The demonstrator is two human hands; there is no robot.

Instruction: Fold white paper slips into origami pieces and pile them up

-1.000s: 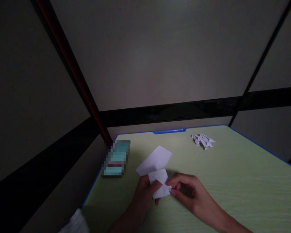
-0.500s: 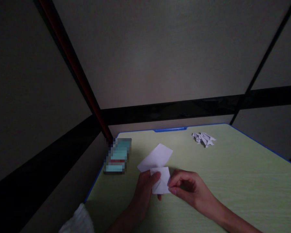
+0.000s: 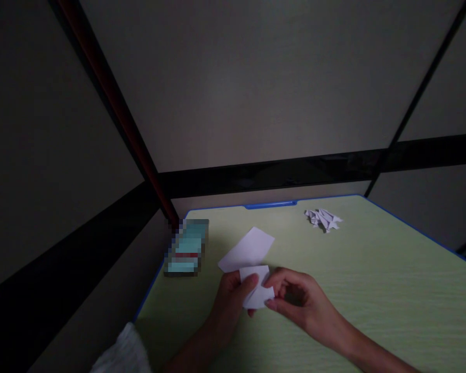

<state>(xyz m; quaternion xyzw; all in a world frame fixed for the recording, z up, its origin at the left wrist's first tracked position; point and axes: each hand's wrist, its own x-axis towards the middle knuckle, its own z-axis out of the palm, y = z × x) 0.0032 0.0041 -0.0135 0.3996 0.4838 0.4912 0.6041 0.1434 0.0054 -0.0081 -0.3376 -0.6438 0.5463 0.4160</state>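
A small white square of folded paper (image 3: 261, 296) is held up above the table, one slanting crease or flap edge showing on its face. My left hand (image 3: 233, 295) grips it from the left, thumb pressed on the front and fingers behind. At its right edge, my right hand (image 3: 295, 295) has thumb and index fingertips on the paper, the index higher up and the thumb near the lower corner. Just beyond lies a larger flat white sheet of paper (image 3: 248, 248), its near edge partly hidden by my left hand and the folded square.
A pixelated, phone-like rectangle (image 3: 188, 246) lies at the table's left edge. Several folded white paper pieces (image 3: 324, 219) are clustered at the back right. The pale green table (image 3: 392, 269) has a blue rim and meets a panelled wall (image 3: 256, 93).
My right index finger has moved from the folded paper's right edge up onto its face, opening away from the thumb. The view has shifted slightly; the left hand keeps its grip.
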